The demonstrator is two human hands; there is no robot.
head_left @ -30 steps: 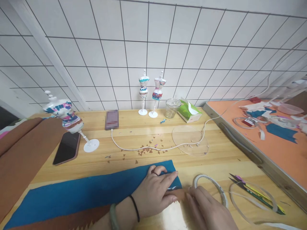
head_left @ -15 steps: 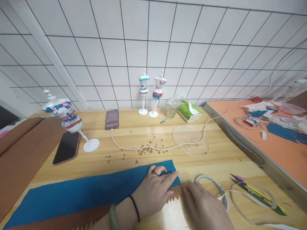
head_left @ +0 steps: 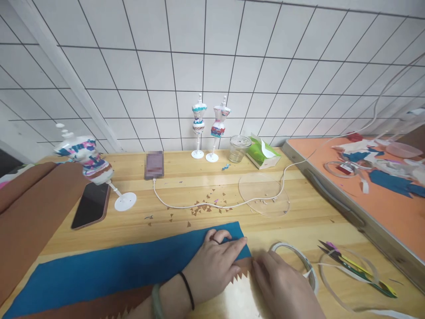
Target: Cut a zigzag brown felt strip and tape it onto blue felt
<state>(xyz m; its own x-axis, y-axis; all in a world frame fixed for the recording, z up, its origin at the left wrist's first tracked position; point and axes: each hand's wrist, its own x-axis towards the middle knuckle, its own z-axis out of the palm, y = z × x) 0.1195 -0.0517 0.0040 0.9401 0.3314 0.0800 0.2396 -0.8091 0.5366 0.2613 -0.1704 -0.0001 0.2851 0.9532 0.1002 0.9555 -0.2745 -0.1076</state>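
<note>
A strip of blue fabric point(head_left: 109, 259) lies lengthwise on the table, over a brown fabric point(head_left: 89, 302) whose near edge is cut in zigzag points. My left hand point(head_left: 212, 261) rests on the right end of the blue fabric, index finger stretched out and pressing it down; a black band and a pale green bangle circle the wrist. At the right corner of the brown fabric, the fingers of my right hand point(head_left: 279, 281) are pinched together on its edge. My right fingertips are partly hidden.
Double-sided tape point(head_left: 312, 277) and yellow-green scissors point(head_left: 361, 270) lie to the right. Brown scraps point(head_left: 202, 208) and a white cable point(head_left: 186, 207) are ahead. Mini dress forms point(head_left: 198, 119), a plastic cup point(head_left: 239, 149), a tissue pack point(head_left: 262, 153) and a phone point(head_left: 91, 206) stand or lie farther off.
Both hands stay nearly in place on the fabric. The view shifts very slightly.
</note>
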